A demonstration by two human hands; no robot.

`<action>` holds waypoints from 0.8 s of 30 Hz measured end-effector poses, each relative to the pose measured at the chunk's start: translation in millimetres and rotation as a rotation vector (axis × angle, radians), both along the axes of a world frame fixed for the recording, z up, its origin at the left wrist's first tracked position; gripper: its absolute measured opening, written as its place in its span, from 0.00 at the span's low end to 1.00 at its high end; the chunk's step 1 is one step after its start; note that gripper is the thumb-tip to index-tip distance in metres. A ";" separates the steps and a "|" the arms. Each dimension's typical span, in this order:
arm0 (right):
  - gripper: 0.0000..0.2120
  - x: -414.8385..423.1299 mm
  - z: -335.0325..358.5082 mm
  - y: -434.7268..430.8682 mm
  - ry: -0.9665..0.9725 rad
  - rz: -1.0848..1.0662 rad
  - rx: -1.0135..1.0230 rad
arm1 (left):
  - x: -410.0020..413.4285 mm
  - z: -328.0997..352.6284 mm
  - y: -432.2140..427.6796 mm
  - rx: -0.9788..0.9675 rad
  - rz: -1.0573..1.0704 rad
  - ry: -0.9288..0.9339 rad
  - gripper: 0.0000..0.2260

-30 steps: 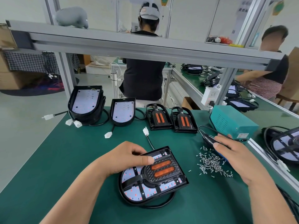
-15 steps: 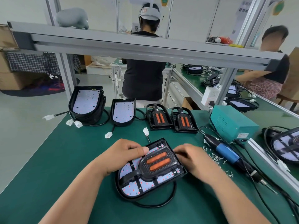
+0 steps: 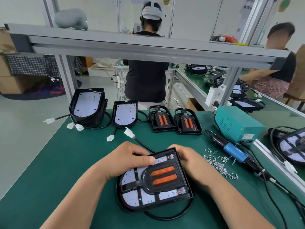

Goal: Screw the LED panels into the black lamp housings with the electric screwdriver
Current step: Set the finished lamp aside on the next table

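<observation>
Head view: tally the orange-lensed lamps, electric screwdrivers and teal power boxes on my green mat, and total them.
orange-lensed lamp: 3
electric screwdriver: 1
teal power box: 1
Total: 5

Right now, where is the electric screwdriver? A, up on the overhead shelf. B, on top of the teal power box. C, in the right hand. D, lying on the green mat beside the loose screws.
D: the electric screwdriver lies on the green mat next to the loose screws, while the left hand and right hand both grip the lamp housing.
</observation>
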State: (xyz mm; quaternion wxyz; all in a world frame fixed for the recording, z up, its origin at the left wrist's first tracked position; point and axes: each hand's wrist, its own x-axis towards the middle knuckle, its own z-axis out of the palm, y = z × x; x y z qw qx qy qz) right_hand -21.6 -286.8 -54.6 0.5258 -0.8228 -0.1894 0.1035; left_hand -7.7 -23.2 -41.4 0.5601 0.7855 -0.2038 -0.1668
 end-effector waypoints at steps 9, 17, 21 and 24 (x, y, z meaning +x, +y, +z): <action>0.34 -4.1 0.0 -10.2 0.277 0.023 0.318 | -1.4 4.7 -5.7 0.022 0.069 -0.031 0.18; 0.14 -12.2 9.3 -20.7 0.219 -0.003 0.291 | 2.5 -5.6 -3.1 -0.210 0.164 0.085 0.25; 0.16 -13.0 27.3 -41.2 0.094 -0.117 0.306 | 14.5 -12.3 0.5 -0.539 0.420 0.224 0.15; 0.18 -14.1 36.9 -62.6 0.065 -0.253 0.419 | 19.1 -21.9 0.2 -0.528 0.440 0.237 0.12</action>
